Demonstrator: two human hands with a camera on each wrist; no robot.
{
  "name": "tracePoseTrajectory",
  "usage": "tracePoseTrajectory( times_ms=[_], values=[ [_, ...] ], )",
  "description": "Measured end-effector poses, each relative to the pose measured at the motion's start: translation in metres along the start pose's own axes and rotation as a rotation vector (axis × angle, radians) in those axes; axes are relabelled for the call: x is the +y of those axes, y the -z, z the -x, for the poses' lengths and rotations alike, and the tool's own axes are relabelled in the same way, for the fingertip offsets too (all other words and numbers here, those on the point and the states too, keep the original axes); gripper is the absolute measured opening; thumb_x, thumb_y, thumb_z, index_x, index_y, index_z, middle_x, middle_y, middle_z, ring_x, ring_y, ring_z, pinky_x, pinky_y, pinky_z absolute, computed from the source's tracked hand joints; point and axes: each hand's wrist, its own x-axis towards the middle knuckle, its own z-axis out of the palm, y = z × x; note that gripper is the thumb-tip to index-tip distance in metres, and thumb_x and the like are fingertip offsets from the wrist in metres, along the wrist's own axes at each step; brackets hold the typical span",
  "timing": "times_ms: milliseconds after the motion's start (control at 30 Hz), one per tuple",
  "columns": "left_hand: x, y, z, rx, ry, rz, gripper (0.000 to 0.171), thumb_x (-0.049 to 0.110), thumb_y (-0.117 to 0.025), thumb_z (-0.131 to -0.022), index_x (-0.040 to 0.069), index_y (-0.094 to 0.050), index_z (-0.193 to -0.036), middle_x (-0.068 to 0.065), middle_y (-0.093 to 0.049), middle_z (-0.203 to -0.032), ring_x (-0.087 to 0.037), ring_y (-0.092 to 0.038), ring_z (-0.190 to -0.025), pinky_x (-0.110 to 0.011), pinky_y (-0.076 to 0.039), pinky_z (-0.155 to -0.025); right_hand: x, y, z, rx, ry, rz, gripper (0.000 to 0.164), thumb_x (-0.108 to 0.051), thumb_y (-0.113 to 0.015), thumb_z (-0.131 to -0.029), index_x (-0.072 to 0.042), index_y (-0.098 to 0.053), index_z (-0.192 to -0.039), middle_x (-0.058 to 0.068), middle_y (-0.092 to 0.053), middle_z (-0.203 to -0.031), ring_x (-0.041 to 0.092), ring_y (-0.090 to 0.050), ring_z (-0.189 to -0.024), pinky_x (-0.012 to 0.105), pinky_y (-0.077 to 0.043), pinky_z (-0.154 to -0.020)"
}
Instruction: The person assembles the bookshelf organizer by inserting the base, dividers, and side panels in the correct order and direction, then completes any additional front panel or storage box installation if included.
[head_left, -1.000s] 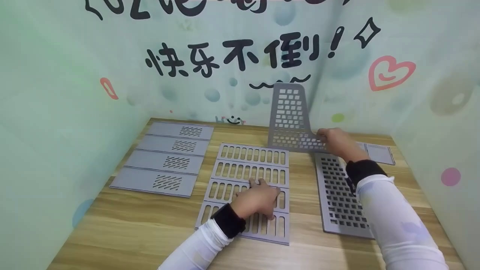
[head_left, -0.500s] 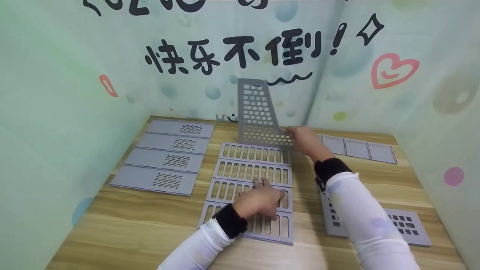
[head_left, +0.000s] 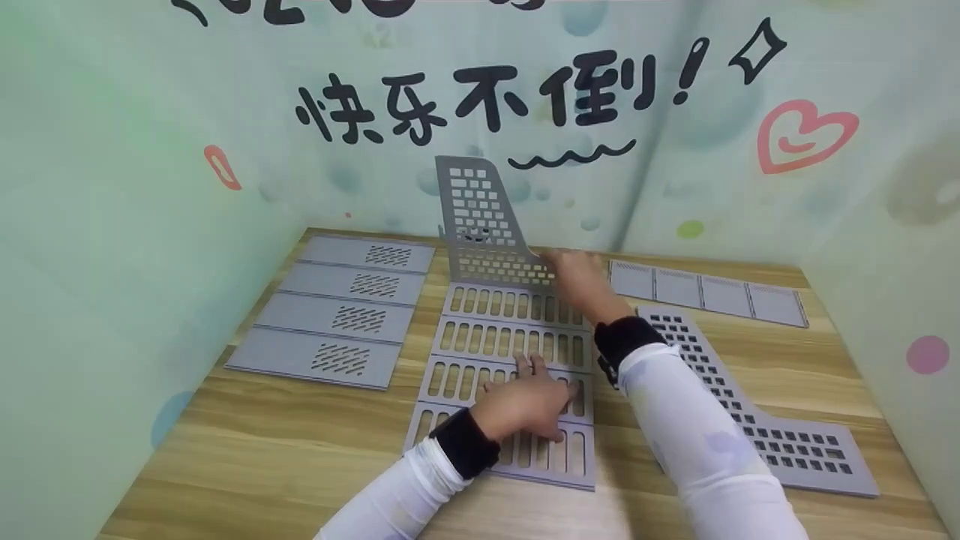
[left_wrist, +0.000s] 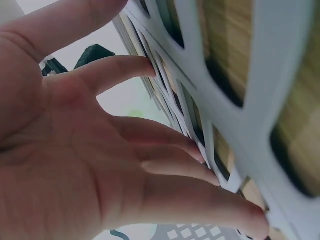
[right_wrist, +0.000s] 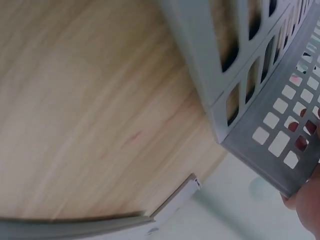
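Observation:
My right hand (head_left: 577,281) pinches the lower right arm of a grey L-shaped panel (head_left: 480,225) full of small square holes. The panel stands upright, its bottom edge along the far edge of a grey slotted panel (head_left: 510,321). That slotted panel lies flat on the wooden table, with rows of long rounded slots. In the right wrist view the edges of the L-shaped panel (right_wrist: 245,142) and the slotted panel (right_wrist: 192,60) meet at the corner. Spread over the slotted panel, my left hand (head_left: 525,405) presses down with its fingertips; the left wrist view shows straight fingers (left_wrist: 175,192) touching the surface.
A second L-shaped holed panel (head_left: 810,484) lies flat at the right, partly under my right forearm. A narrow sectioned panel (head_left: 679,291) lies at the back right. Another sectioned panel with slanted slits (head_left: 292,330) is at the left. Printed cloth (head_left: 360,195) hangs behind the table.
My right hand has carried the upright L-shaped panel leftward, from beyond the right corner to the slotted panel's far edge. The left hand stays on the slotted panel.

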Motion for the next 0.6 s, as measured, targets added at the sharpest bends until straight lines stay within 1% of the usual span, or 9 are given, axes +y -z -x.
tracePoseTrajectory(
  times_ms=[67,167,200,267,367,433,500,567,600],
  values=[
    [0.000,-0.002,0.001,0.000,-0.001,0.003,0.086,0.040,-0.082,-0.092,0.045,-0.036,-0.164,-0.027,-0.005,-0.178,-0.050,-0.005,-0.165,-0.093,-0.026,-0.109,-0.003,0.004,0.006,-0.009,0.009,0.011,0.045,-0.010,-0.056,-0.108,-0.012,-0.056,-0.153,0.015,-0.062,-0.152,0.039,-0.055,-0.143,0.074,-0.027,-0.126],
    [-0.003,-0.005,0.004,0.000,0.004,0.022,0.086,0.039,-0.082,-0.093,0.045,-0.035,-0.165,-0.027,-0.005,-0.178,-0.051,-0.004,-0.165,-0.093,-0.024,-0.110,-0.020,0.014,0.018,0.016,0.009,-0.006,0.051,-0.016,-0.055,-0.109,-0.013,-0.046,-0.159,0.016,-0.045,-0.165,0.042,-0.040,-0.154,0.084,-0.009,-0.125],
    [-0.005,-0.006,0.005,-0.001,0.010,0.031,0.087,0.039,-0.082,-0.092,0.045,-0.035,-0.165,-0.027,-0.006,-0.178,-0.051,-0.003,-0.165,-0.093,-0.023,-0.111,-0.029,0.019,0.024,0.035,0.009,-0.036,0.050,-0.017,-0.056,-0.109,-0.013,-0.046,-0.159,0.016,-0.042,-0.167,0.042,-0.037,-0.156,0.086,-0.006,-0.124],
    [-0.007,-0.008,0.008,0.000,0.021,0.052,0.087,0.038,-0.082,-0.092,0.046,-0.035,-0.165,-0.027,-0.005,-0.178,-0.051,-0.002,-0.165,-0.093,-0.021,-0.111,-0.049,0.033,0.041,0.081,0.029,-0.125,0.048,-0.016,-0.058,-0.108,-0.012,-0.050,-0.155,0.016,-0.041,-0.167,0.042,-0.037,-0.157,0.087,-0.005,-0.123],
    [-0.007,-0.008,0.010,-0.002,0.018,0.077,0.088,0.035,-0.082,-0.093,0.044,-0.033,-0.166,-0.027,-0.004,-0.178,-0.052,0.000,-0.164,-0.095,-0.018,-0.109,-0.072,0.061,0.075,0.140,0.119,-0.244,0.042,-0.017,-0.062,-0.107,-0.010,-0.057,-0.148,0.015,-0.047,-0.162,0.039,-0.042,-0.154,0.083,-0.010,-0.125],
    [-0.005,-0.007,0.010,0.002,0.005,0.083,0.091,0.033,-0.081,-0.094,0.039,-0.030,-0.168,-0.029,-0.002,-0.177,-0.054,0.000,-0.164,-0.096,-0.018,-0.108,-0.073,0.080,0.101,0.139,0.175,-0.296,0.044,-0.018,-0.065,-0.106,-0.008,-0.057,-0.148,0.015,-0.049,-0.160,0.037,-0.045,-0.152,0.076,-0.019,-0.129],
    [-0.002,-0.005,0.009,0.000,0.002,0.080,0.093,0.033,-0.080,-0.095,0.037,-0.026,-0.170,-0.029,0.000,-0.177,-0.053,0.002,-0.164,-0.095,-0.017,-0.108,-0.061,0.096,0.123,0.104,0.184,-0.319,0.050,-0.019,-0.068,-0.104,-0.007,-0.055,-0.150,0.016,-0.050,-0.159,0.038,-0.050,-0.147,0.068,-0.033,-0.127],
    [0.001,-0.003,0.008,-0.001,0.014,0.077,0.096,0.034,-0.080,-0.094,0.036,-0.022,-0.171,-0.028,0.001,-0.177,-0.052,0.003,-0.164,-0.094,-0.017,-0.111,-0.036,0.109,0.141,0.023,0.139,-0.330,0.057,-0.020,-0.070,-0.102,-0.005,-0.051,-0.154,0.019,-0.050,-0.160,0.041,-0.054,-0.142,0.062,-0.045,-0.120],
    [0.002,-0.002,0.007,0.000,0.028,0.074,0.097,0.036,-0.080,-0.094,0.036,-0.021,-0.171,-0.027,0.001,-0.178,-0.051,0.003,-0.164,-0.092,-0.017,-0.112,-0.019,0.113,0.148,-0.032,0.092,-0.329,0.061,-0.019,-0.070,-0.101,-0.003,-0.048,-0.155,0.021,-0.049,-0.160,0.044,-0.056,-0.140,0.062,-0.049,-0.117]
  ],
)
